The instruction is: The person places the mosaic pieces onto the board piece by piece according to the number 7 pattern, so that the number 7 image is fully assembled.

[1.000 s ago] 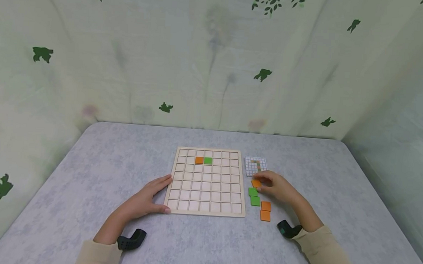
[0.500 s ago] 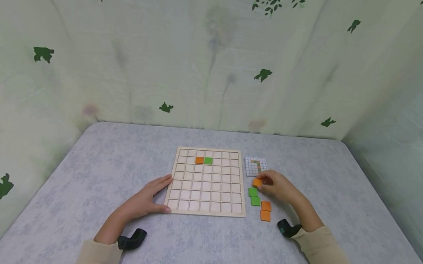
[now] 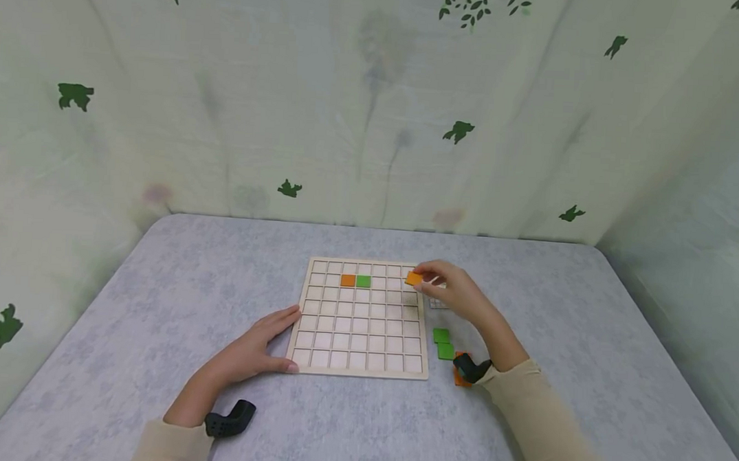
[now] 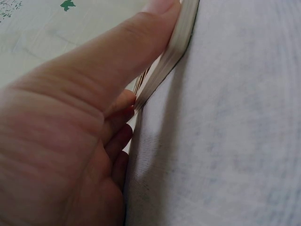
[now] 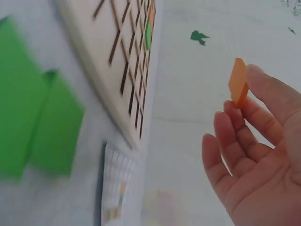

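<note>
A wooden grid board (image 3: 360, 326) lies on the table, with an orange tile (image 3: 348, 280) and a green tile (image 3: 364, 281) side by side in its second row from the back. My right hand (image 3: 456, 289) pinches another orange tile (image 3: 413, 278) between thumb and fingertips, raised over the board's back right corner. In the right wrist view that orange tile (image 5: 238, 83) is held clear of the board. My left hand (image 3: 255, 349) rests against the board's left edge, thumb at the front corner and fingers extended along the side; the left wrist view shows the thumb (image 4: 117, 52) on the rim.
Two green tiles (image 3: 443, 344) lie right of the board. Beyond them, orange tiles (image 3: 460, 380) are partly covered by the black wrist device (image 3: 471, 368). A small pattern card (image 5: 115, 188) sits by the board's right side, mostly behind my right hand in the head view.
My right hand has picked up the orange tile from beside the green ones and carried it up and left over the board. My left hand has stayed in place.
</note>
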`<state>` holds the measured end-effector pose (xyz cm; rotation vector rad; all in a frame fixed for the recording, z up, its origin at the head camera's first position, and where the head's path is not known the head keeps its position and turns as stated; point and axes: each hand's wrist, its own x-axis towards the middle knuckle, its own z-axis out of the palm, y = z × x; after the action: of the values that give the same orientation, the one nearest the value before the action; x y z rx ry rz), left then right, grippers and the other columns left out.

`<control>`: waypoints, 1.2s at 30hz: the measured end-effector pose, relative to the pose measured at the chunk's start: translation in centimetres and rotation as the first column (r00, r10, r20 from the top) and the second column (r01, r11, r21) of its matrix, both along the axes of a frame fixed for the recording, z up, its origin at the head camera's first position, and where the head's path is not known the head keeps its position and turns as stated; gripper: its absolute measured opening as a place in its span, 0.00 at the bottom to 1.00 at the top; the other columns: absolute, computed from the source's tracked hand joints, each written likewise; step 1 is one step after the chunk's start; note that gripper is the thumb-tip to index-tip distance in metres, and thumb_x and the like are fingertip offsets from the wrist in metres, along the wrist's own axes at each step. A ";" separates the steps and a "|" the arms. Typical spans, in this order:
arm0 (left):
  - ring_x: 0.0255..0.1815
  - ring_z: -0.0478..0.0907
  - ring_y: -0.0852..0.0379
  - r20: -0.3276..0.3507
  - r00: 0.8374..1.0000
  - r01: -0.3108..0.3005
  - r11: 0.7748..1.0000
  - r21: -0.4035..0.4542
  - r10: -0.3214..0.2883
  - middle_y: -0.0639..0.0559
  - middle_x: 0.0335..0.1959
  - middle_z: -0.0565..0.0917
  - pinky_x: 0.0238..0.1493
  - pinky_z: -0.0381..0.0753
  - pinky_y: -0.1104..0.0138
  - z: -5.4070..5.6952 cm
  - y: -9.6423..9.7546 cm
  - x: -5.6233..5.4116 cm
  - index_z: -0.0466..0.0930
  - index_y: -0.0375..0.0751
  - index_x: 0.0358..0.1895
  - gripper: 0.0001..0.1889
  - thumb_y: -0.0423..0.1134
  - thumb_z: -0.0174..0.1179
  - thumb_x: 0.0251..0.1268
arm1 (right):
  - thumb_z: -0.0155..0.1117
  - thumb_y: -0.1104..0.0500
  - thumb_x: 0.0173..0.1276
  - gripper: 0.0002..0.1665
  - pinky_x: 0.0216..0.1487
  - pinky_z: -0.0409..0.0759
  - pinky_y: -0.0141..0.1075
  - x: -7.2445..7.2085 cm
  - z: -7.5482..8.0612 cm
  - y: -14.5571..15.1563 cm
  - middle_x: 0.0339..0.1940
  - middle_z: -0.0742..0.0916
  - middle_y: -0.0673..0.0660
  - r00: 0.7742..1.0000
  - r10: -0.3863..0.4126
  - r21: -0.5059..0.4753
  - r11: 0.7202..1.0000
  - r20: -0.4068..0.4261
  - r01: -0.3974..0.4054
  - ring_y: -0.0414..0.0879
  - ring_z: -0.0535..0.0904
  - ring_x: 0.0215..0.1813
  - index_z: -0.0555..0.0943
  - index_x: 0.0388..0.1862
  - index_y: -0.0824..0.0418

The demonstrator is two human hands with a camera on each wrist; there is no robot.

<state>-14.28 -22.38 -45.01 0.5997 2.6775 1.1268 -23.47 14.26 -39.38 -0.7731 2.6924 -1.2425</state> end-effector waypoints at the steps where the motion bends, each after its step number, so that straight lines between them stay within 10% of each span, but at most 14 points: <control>1: 0.68 0.44 0.42 -0.001 1.000 0.001 1.000 -0.002 -0.001 0.44 0.70 0.52 0.60 0.48 0.44 0.0 0.0 0.0 0.54 0.37 0.68 0.51 0.55 0.68 0.41 | 0.60 0.56 0.63 0.19 0.47 0.73 0.40 -0.3 0.1 -0.5 0.48 0.79 0.55 1.000 0.003 -0.015 1.000 -0.014 -0.003 0.47 0.74 0.46 0.77 0.51 0.61; 10: 0.68 0.44 0.42 0.001 1.000 0.002 1.000 -0.008 -0.002 0.45 0.70 0.51 0.61 0.48 0.45 0.0 -0.1 0.0 0.53 0.38 0.69 0.52 0.57 0.68 0.40 | 0.62 0.59 0.60 0.20 0.45 0.74 0.37 -2.5 -1.1 -4.4 0.45 0.80 0.57 0.998 -0.033 -0.150 0.988 -0.055 0.025 0.48 0.75 0.44 0.77 0.51 0.65; 22: 0.68 0.44 0.42 0.004 1.000 -0.006 1.000 -0.002 0.006 0.45 0.70 0.51 0.61 0.48 0.45 -0.1 -0.1 0.0 0.53 0.38 0.69 0.52 0.57 0.68 0.40 | 0.60 0.61 0.63 0.15 0.45 0.73 0.36 -3.6 -4.0 -5.9 0.42 0.80 0.52 0.987 -0.091 0.019 0.996 0.133 0.089 0.44 0.74 0.44 0.78 0.49 0.59; 36: 0.68 0.45 0.40 -0.017 1.000 0.004 1.000 0.002 -0.004 0.44 0.69 0.53 0.60 0.49 0.43 -0.3 -0.1 0.0 0.54 0.37 0.68 0.50 0.57 0.67 0.41 | 0.63 0.60 0.61 0.13 0.44 0.70 0.38 -3.8 -4.5 -6.4 0.39 0.76 0.52 0.995 -0.045 0.104 0.994 0.089 0.036 0.45 0.70 0.40 0.80 0.45 0.56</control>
<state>-14.31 -22.47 -45.26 0.6177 2.6889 1.1280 -27.28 7.91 -43.84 -0.6358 2.6858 -1.1094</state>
